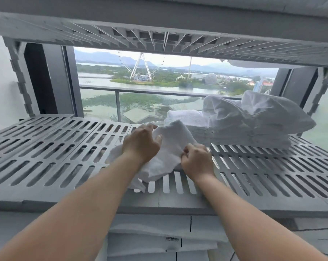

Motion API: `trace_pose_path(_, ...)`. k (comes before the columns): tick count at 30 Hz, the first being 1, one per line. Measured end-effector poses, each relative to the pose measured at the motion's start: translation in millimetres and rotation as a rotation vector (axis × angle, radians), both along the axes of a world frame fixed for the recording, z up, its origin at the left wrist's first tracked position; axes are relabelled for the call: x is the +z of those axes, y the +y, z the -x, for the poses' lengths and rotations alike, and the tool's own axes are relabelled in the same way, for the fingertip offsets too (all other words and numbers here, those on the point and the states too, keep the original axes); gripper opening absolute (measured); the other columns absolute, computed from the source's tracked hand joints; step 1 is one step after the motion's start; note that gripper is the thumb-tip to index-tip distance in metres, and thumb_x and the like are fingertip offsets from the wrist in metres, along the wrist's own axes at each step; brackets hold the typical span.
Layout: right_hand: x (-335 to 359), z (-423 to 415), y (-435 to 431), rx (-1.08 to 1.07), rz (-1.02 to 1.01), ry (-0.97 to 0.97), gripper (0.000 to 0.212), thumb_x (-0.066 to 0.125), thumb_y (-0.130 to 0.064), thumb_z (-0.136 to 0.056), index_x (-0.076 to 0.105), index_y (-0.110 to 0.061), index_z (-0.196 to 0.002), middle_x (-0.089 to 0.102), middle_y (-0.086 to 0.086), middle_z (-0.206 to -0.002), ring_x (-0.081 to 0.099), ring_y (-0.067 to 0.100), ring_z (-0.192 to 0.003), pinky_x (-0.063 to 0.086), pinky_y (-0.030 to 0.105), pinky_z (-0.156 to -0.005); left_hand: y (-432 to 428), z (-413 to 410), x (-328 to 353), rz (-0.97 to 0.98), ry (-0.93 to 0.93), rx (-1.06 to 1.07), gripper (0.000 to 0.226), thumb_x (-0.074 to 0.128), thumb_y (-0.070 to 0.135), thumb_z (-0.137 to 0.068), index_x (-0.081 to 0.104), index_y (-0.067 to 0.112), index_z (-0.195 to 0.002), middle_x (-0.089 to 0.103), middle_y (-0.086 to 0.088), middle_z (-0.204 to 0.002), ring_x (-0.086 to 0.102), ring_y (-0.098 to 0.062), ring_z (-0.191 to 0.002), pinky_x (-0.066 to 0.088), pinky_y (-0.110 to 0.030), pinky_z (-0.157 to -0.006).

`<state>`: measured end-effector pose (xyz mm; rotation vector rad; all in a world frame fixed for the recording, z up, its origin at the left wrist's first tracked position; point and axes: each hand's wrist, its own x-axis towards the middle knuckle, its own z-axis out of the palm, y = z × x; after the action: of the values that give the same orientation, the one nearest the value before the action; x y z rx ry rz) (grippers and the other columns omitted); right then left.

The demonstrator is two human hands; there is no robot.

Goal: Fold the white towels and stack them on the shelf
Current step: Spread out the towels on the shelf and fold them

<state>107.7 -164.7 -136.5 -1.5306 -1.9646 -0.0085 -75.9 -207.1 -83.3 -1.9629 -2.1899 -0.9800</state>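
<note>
On the slatted shelf (46, 147), left hand (140, 146) and right hand (197, 162) pinch a crumpled towel (170, 147); its seven-o'clock corner could snag in a slot.

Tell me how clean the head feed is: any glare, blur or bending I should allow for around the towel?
Head view: soft, even daylight through the window behind the shelf, no hard shadows; wide-angle bending bows the shelf's edges; the towel gripped by the left hand and right hand is so bright its folds wash out.
</note>
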Motion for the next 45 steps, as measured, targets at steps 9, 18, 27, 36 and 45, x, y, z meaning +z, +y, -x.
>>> trace_pose_path(9,19,17,-20,0.32,0.146,0.266,0.021,0.049,-0.034,-0.081,0.054,-0.023,-0.064,0.056,-0.009,-0.056,0.05,0.004,-0.058,0.037,0.024,-0.055,34,4,3,0.068,-0.041,-0.118,0.04,0.048,0.039,-0.095,0.059,0.031,-0.133,0.057,0.001,-0.14,0.053,-0.023,-0.127,0.041,-0.042,-0.108)
trace_pose_path(18,21,-44,18,0.097,-0.023,0.205,0.009,0.055,-0.018,-0.089,0.063,-0.018,-0.092,0.066,-0.002,-0.086,0.061,0.02,-0.082,0.048,0.032,-0.072,54,-52,2,0.081,-0.005,-0.21,0.042,0.053,0.038,-0.096,0.058,0.023,-0.136,0.054,-0.006,-0.143,0.049,-0.026,-0.13,0.039,-0.039,-0.109)
trace_pose_path(27,51,-137,86,0.021,-0.247,0.055,0.026,0.059,-0.02,-0.09,0.057,-0.013,-0.115,0.06,0.013,-0.112,0.056,0.03,-0.106,0.048,0.044,-0.093,108,-143,10,0.068,0.097,-0.226,0.046,0.055,0.041,-0.096,0.053,0.022,-0.138,0.052,-0.004,-0.144,0.052,-0.024,-0.129,0.043,-0.047,-0.108)
trace_pose_path(36,85,-206,173,0.066,-0.523,-0.112,0.026,0.061,-0.028,-0.087,0.058,-0.017,-0.111,0.062,0.005,-0.103,0.058,0.027,-0.101,0.049,0.04,-0.089,175,-225,13,0.067,-0.044,-0.079,0.062,0.054,0.046,-0.095,0.037,0.017,-0.147,0.054,-0.01,-0.139,0.053,-0.029,-0.125,0.046,-0.05,-0.103)
trace_pose_path(45,98,-196,204,0.055,-0.199,-0.145,0.037,0.056,-0.026,-0.089,0.058,-0.003,-0.118,0.064,0.018,-0.106,0.06,0.035,-0.106,0.05,0.038,-0.08,200,-241,31,0.072,-0.061,0.045,0.03,0.064,0.03,-0.087,0.068,0.007,-0.105,0.066,-0.015,-0.107,0.061,-0.033,-0.104,0.049,-0.037,-0.085)
